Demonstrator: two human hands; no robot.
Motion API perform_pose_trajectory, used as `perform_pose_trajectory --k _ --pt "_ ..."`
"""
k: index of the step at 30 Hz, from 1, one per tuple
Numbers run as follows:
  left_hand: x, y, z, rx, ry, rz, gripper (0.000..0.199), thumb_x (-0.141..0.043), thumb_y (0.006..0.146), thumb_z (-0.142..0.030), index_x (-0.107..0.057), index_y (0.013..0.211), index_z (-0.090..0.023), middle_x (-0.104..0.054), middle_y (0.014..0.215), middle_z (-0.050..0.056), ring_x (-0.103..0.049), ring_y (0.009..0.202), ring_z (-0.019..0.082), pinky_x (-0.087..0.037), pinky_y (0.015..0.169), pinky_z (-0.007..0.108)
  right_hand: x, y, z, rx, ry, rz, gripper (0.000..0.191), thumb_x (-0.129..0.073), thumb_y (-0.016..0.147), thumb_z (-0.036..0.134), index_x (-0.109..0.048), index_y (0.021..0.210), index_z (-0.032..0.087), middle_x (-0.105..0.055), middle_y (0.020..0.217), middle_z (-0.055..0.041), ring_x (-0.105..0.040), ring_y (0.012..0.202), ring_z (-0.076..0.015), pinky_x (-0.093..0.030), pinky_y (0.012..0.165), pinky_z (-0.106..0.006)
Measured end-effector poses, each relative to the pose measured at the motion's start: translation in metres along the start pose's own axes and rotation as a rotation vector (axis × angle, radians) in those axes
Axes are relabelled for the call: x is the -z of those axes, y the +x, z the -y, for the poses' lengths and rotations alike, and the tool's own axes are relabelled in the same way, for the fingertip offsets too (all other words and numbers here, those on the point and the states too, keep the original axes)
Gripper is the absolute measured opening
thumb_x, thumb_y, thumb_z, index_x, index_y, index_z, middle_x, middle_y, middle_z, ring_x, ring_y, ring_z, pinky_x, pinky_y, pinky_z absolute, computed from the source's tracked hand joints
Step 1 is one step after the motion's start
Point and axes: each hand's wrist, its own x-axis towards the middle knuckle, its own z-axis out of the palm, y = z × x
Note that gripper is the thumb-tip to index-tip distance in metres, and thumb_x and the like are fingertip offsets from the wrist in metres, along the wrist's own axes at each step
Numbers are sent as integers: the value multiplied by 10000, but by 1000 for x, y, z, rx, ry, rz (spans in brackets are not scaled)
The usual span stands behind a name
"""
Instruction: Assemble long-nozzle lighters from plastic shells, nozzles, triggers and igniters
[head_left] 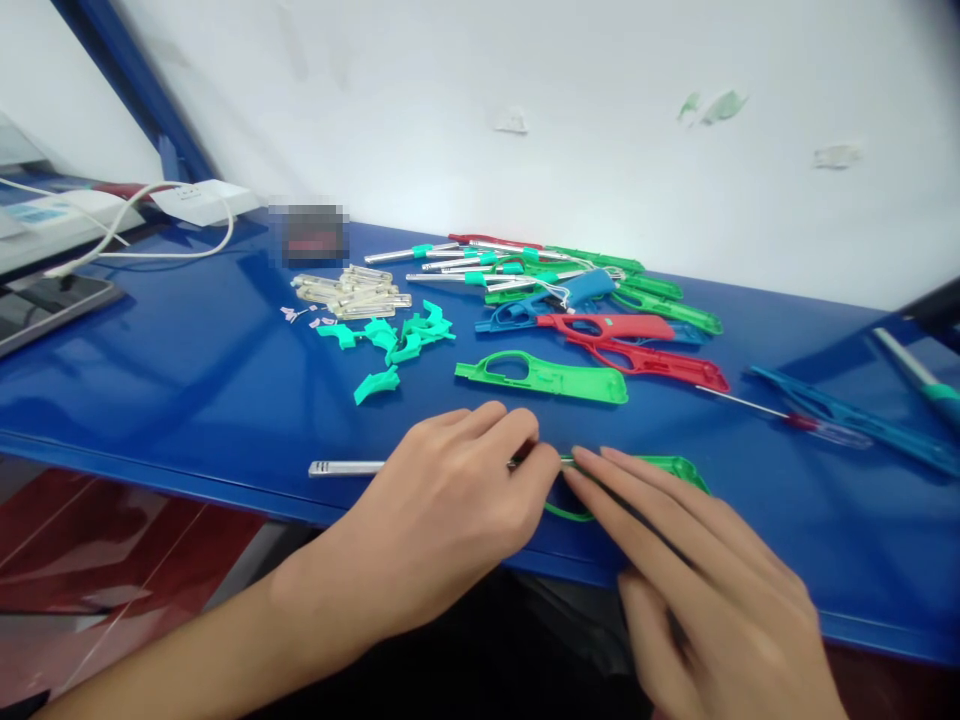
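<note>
A green plastic half shell (pixel 679 468) with a metal tube (pixel 345 468) lies near the front edge of the blue table, largely covered by both hands. My left hand (pixel 457 490) is closed around the middle of this piece, thumb and index finger pinched together. The fingers of my right hand (pixel 697 560) rest stretched out and close together on the shell, their tips beside my left thumb. Whatever small part lies between the fingertips is hidden. Just behind the hands is another green half shell (pixel 577 380), lying flat.
Turquoise triggers (pixel 390 340) and clear lighter tanks (pixel 352 292) lie at the back left. Behind are metal tubes (pixel 450 278) with wires and red shells (pixel 652 362). A screwdriver (pixel 802 422) and blue shell (pixel 870 415) lie right. A phone (pixel 52 305) sits far left.
</note>
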Motion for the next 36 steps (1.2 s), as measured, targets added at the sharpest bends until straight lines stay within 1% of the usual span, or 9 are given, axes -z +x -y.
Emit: perform_pose_trajectory --k 3,5,9,17,24,31,36 --pt "1 -2 0 6 -3 -9 203 -566 1008 -36 -716 1118 -117 -714 976 62 -666 815 245 -561 668 389 0 -1 -1 2 -2 6 580 -495 954 11 -617 1502 155 -649 1563 -45 -564 1453 -230 -402 1230 -404" --pt "2 -3 0 5 -15 -14 206 -557 1032 -60 -717 1147 -115 -725 980 65 -674 814 244 -580 690 394 0 -2 -1 2 -6 5 588 -493 951 12 -609 1510 154 -641 1572 -47 -561 1458 -235 -405 1226 -415" --pt "2 -6 0 -8 -29 -32 242 -511 1049 -48 -740 1095 -115 -739 1012 76 -684 833 231 -604 719 385 0 -2 -1 5 -7 3 589 -484 951 3 -605 1508 151 -641 1574 -47 -564 1456 -232 -415 1208 -419" --pt "1 -7 0 -26 -15 -98 299 -473 1083 -75 -763 1069 -148 -763 1006 56 -714 835 219 -622 701 365 0 -1 0 -2 -9 11 568 -479 962 6 -607 1495 151 -647 1566 -51 -562 1452 -225 -408 1201 -426" --pt "2 -7 0 -15 -33 -75 300 -469 1086 -83 -763 1095 -141 -756 1021 59 -706 836 212 -642 725 371 -2 1 0 -3 -13 9 552 -477 972 16 -606 1492 151 -650 1562 -60 -577 1439 -229 -412 1188 -427" --pt "4 -6 1 -16 -59 -53 329 -430 1095 -82 -756 1093 -133 -737 1031 70 -690 840 224 -630 747 391 -2 0 0 -9 -11 -8 559 -486 963 6 -609 1489 151 -657 1553 -63 -569 1444 -225 -411 1189 -423" --pt "4 -5 2 10 -119 -28 282 -474 1077 -68 -745 1115 -137 -724 1064 67 -677 861 218 -606 755 371 -2 1 0 -14 -1 0 557 -485 962 13 -614 1485 155 -650 1562 -46 -563 1450 -210 -395 1214 -408"
